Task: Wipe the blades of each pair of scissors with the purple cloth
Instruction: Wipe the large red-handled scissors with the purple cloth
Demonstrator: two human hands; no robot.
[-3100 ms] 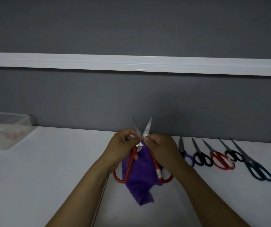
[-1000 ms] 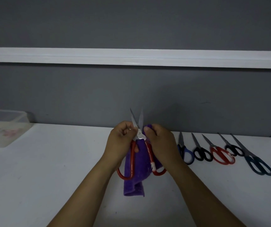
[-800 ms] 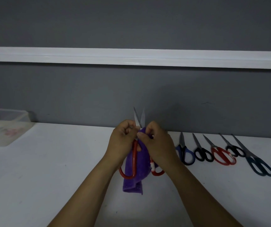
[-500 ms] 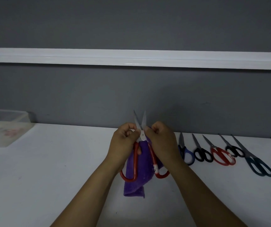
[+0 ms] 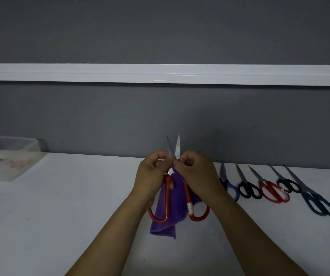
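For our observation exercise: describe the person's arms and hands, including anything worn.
The left forearm and right forearm are bare to the frame's edge; no sleeves show. The left hand and right hand wear no gloves, and no ring, watch or bracelet is visible in the dim light.

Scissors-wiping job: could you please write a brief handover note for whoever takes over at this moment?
Left hand grips the red-handled scissors near the pivot, blades slightly apart, tips up.
Right hand pinches the purple cloth at the blade base.
Five more pairs lie in a row on the table, to the right.
This pair is mid-wipe; whether the five are wiped cannot be told.
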